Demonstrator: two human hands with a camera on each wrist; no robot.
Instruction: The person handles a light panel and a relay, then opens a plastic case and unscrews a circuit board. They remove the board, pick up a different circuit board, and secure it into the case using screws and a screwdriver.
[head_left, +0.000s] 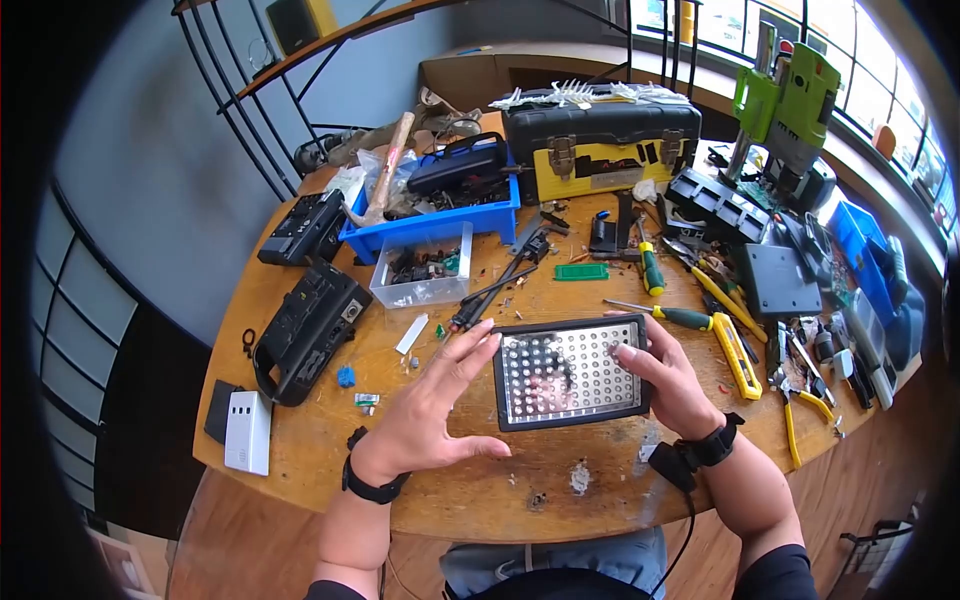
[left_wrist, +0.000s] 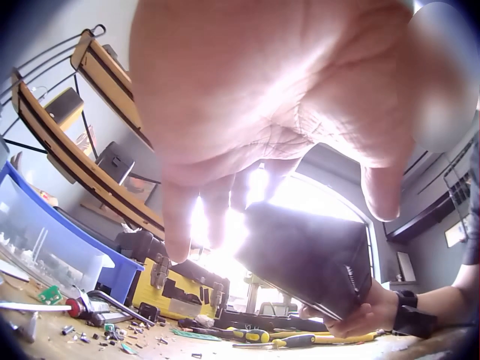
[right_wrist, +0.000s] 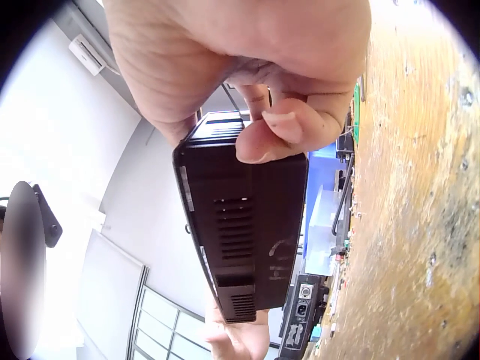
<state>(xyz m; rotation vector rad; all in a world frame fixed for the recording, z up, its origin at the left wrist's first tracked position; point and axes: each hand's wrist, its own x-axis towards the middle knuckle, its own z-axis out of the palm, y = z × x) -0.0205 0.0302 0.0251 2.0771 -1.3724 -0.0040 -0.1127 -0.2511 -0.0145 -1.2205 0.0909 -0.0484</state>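
A black-framed rectangular LED panel (head_left: pixel 572 372), with rows of round lights facing up, is held above the table. My right hand (head_left: pixel 682 385) grips its right side, thumb on the front face and fingers behind. The right wrist view shows the panel's dark vented casing (right_wrist: pixel 244 217) under the curled fingers of that hand (right_wrist: pixel 247 67). Beside the panel's left edge is my left hand (head_left: pixel 430 405), fingers extended and thumb spread; whether a fingertip touches the corner I cannot tell. The left wrist view has this palm (left_wrist: pixel 277 90) open before the panel's dark back (left_wrist: pixel 307 255).
A blue bin (head_left: pixel 430 222) with a hammer, a clear box (head_left: pixel 420 292) of parts and a yellow-black toolbox (head_left: pixel 600 175) stand behind. Screwdrivers, a yellow cutter (head_left: pixel 737 358) and pliers lie right. Black devices (head_left: pixel 312 335) and a white box (head_left: pixel 248 433) are left; a green drill press (head_left: pixel 790 110) is back right.
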